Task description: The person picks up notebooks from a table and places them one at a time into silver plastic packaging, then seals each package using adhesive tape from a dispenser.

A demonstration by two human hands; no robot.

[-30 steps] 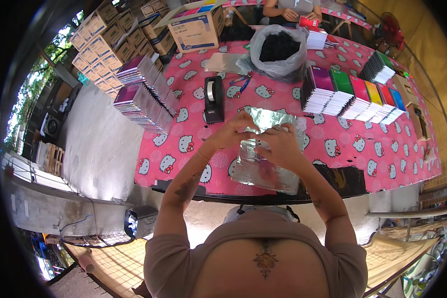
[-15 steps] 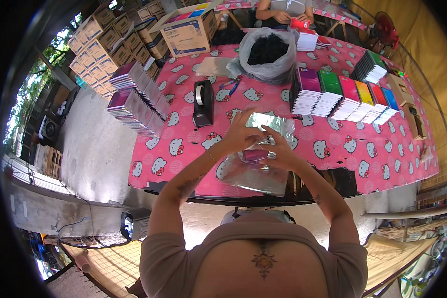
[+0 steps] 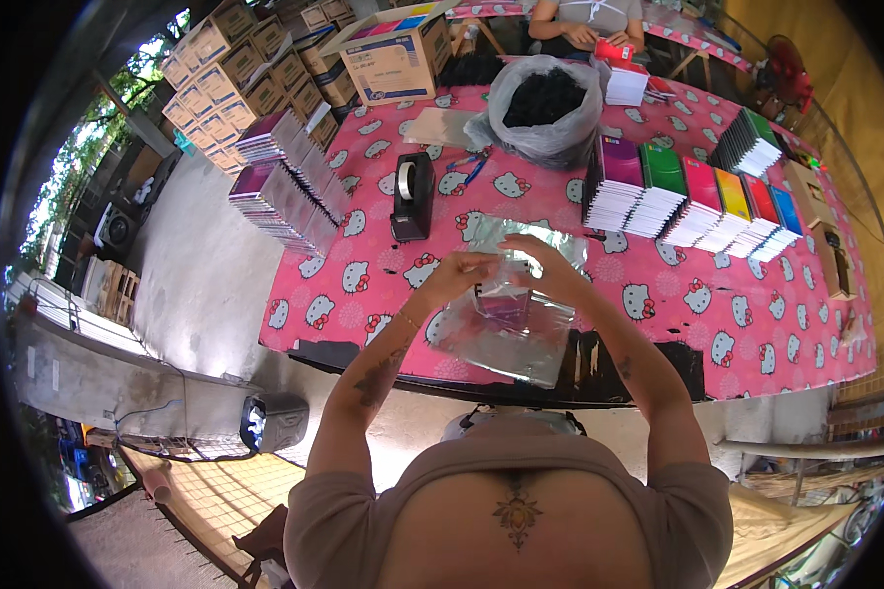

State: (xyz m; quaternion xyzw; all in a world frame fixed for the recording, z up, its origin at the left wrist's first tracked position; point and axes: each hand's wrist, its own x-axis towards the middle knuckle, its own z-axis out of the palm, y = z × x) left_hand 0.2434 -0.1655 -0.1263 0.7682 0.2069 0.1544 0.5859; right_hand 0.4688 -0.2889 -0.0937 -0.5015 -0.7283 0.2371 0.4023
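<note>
In front of me a purple notebook (image 3: 506, 312) lies in a clear plastic sleeve (image 3: 509, 278), on top of shiny clear plastic sheets (image 3: 521, 363). My left hand (image 3: 459, 276) pinches the sleeve near its far end. On the other side, my right hand (image 3: 550, 271) curves over the same end, its thumb and fingers closed on the plastic. Glare on the film hides the exact fingertip contact. A black tape dispenser (image 3: 414, 196) stands beyond my left hand, with blue-handled scissors (image 3: 476, 169) farther off.
Purple notebooks in plastic (image 3: 283, 206) are piled at the table's left edge. Stacks of coloured notebooks (image 3: 692, 196) stand at the right. A plastic bag of black items (image 3: 545, 113), an open carton (image 3: 398, 69) and another person's hands (image 3: 599, 41) are at the far side.
My left hand has moved down and closed into a pinch on the plastic. My right hand has shifted slightly away from me, uncovering more of the notebook. The view has shifted slightly.
</note>
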